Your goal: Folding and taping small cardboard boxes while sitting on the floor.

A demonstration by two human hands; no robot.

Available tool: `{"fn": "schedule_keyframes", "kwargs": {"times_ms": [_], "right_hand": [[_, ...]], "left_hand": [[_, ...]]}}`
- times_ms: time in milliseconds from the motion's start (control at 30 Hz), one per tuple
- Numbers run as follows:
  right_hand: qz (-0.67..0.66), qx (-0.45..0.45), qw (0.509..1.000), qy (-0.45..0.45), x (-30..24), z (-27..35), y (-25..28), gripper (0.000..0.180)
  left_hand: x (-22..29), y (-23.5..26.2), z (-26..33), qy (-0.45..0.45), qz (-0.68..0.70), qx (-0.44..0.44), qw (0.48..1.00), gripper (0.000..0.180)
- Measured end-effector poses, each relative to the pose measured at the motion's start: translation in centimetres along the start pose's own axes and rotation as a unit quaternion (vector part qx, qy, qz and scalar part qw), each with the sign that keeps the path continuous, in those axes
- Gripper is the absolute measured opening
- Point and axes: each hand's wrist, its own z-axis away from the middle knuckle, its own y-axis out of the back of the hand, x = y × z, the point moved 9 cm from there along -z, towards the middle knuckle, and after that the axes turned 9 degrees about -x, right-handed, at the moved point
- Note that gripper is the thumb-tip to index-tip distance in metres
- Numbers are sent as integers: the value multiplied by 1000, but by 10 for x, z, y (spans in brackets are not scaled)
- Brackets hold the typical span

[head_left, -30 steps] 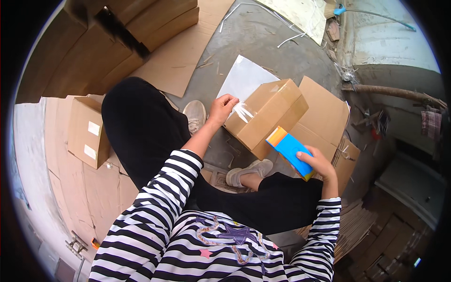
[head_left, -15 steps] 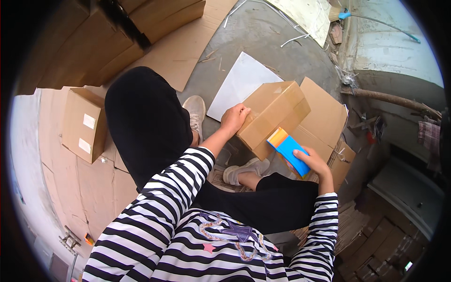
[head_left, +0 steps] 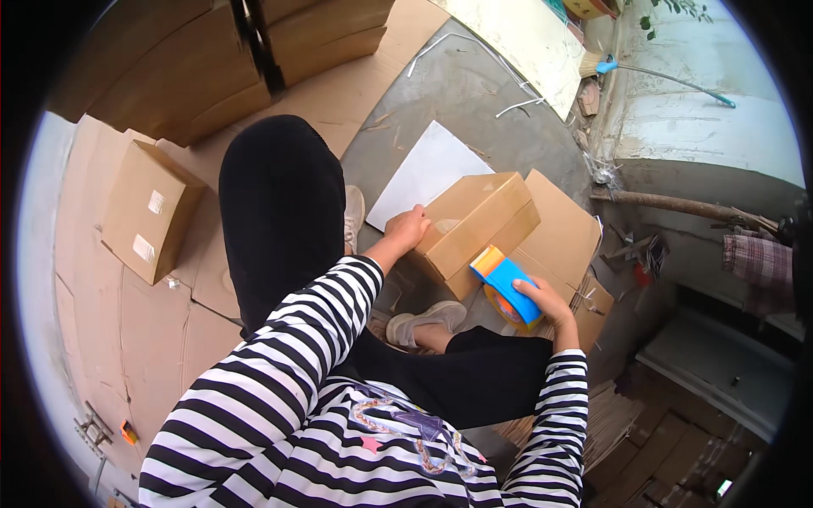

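A closed brown cardboard box (head_left: 478, 224) rests on flat cardboard in front of my feet. My left hand (head_left: 408, 229) presses on the box's near left corner, fingers curled over the edge. A blue and orange tape dispenser (head_left: 506, 285) sits against the box's near right end, and my right hand (head_left: 542, 300) grips its handle. My legs in black trousers and my grey shoes (head_left: 419, 320) lie below the box.
A taped box with white labels (head_left: 148, 210) lies at the left on flattened cardboard. Stacked flat cartons (head_left: 220, 59) fill the top left. A white sheet (head_left: 423, 169) lies on the concrete beyond the box. A wall, a wooden pole (head_left: 677, 203) and clutter stand at the right.
My left hand slid from the box's far top edge down to its near left corner. The dispenser in my right hand stays at the box's right end.
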Motion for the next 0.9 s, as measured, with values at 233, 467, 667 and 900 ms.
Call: {"fn": "schedule_keyframes", "kwargs": {"times_ms": [233, 467, 667, 900], "right_hand": [[-15, 9, 1000, -12, -2, 3, -2, 61], [-1, -10, 1000, -25, 21, 4, -3, 64], [-45, -2, 999, 21, 13, -3, -7, 65], [-38, -11, 998, 53, 31, -15, -6, 66]], "left_hand": [[67, 29, 7, -97, 94, 72, 988, 31], [82, -24, 27, -56, 72, -92, 992, 54], [102, 22, 48, -76, -119, 114, 983, 52], [142, 0, 90, -291, -315, 77, 900, 49]]}}
